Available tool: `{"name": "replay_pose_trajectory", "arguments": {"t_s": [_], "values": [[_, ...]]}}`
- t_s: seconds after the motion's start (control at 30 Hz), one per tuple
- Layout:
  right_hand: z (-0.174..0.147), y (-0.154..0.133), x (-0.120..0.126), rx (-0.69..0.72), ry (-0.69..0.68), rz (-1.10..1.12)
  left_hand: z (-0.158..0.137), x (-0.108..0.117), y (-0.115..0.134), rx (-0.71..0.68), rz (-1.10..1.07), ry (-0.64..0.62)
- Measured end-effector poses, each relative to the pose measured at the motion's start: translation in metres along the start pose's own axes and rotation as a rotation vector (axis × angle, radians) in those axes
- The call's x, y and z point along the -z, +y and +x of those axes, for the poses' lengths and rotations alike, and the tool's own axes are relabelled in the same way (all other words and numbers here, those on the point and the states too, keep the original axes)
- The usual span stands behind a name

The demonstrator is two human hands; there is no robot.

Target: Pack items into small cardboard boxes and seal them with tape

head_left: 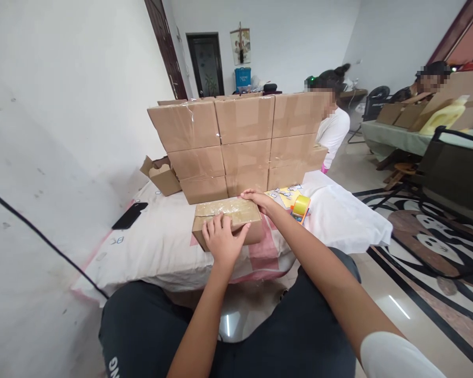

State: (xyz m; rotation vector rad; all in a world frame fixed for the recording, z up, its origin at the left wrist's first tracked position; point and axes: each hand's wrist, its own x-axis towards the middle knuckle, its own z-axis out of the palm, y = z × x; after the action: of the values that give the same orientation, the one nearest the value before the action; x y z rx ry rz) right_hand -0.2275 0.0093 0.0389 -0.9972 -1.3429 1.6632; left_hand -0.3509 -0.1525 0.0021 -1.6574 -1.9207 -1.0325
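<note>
A taped cardboard box (236,210) lies on the cloth-covered table in front of me, with clear tape shining along its top. My left hand (223,236) rests on the near part of the box, its fingers spread over the top and front edge. At the far right corner, my right hand (258,200) has its fingers bent round the box's edge. To the right of the box is a tape dispenser (300,207) with a yellowish roll and some orange and blue on it.
Behind the box rises a stack of taped cartons (244,142). An open carton (163,176) and a black phone-like object (130,216) are at the left by the wall. A person (335,126) in white sits behind the stack; another (418,89) is at a farther table.
</note>
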Motion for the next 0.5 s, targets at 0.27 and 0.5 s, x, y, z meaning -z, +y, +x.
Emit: {"name": "replay_pose_trajectory", "arguments": {"t_s": [0.27, 0.5], "values": [[0.014, 0.003, 0.004, -0.139, -0.060, 0.052, 0.001, 0.000, 0.002, -0.001, 0.003, 0.007], [0.014, 0.010, 0.000, -0.086, 0.022, -0.022, 0.007, 0.014, 0.000, -0.085, -0.031, -0.091]]}}
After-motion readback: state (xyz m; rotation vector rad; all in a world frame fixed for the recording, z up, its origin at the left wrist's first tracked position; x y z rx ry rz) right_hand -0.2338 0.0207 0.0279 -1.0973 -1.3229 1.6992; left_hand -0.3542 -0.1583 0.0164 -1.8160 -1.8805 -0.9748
